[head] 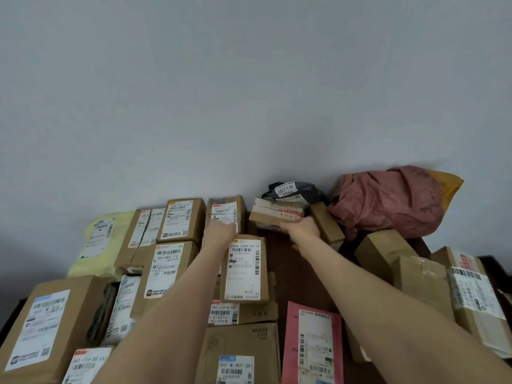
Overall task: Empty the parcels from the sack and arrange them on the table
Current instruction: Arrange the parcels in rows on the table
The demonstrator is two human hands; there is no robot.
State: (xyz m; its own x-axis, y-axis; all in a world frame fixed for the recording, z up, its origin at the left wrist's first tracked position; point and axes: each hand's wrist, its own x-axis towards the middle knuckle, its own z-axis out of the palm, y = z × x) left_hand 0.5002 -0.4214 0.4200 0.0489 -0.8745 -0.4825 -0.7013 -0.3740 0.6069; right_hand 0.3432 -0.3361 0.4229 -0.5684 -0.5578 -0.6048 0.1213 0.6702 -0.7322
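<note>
You look well along: parcels (pixel 166 267) sit in rows on the desk (pixel 293 275), and the red sack (pixel 388 200) slumps at its back right, perhaps not empty. Your right hand (pixel 300 230) holds a taped box (pixel 277 213). Your left hand (pixel 219 231) touches a labelled box (pixel 225 213), but I cannot tell its grip. The grey bag (pixel 291 189) reads "70-3-2203".

Parcel-handling station in a plain indoor room; home or depot not determinable. Indicated by: dark brown counter (pixel 299 275) set against a bare pale grey wall (pixel 249 92); crowded with brown cardboard boxes (pixel 180 220) bearing white barcode shipping labels; pale yellow plastic mailer (pixel 99 242), pink plastic mailer (pixel 311 345) and black plastic mailer (pixel 293 191) alongside; crumpled reddish-pink plastic sack (pixel 388 200) at the far right by the wall.
</note>
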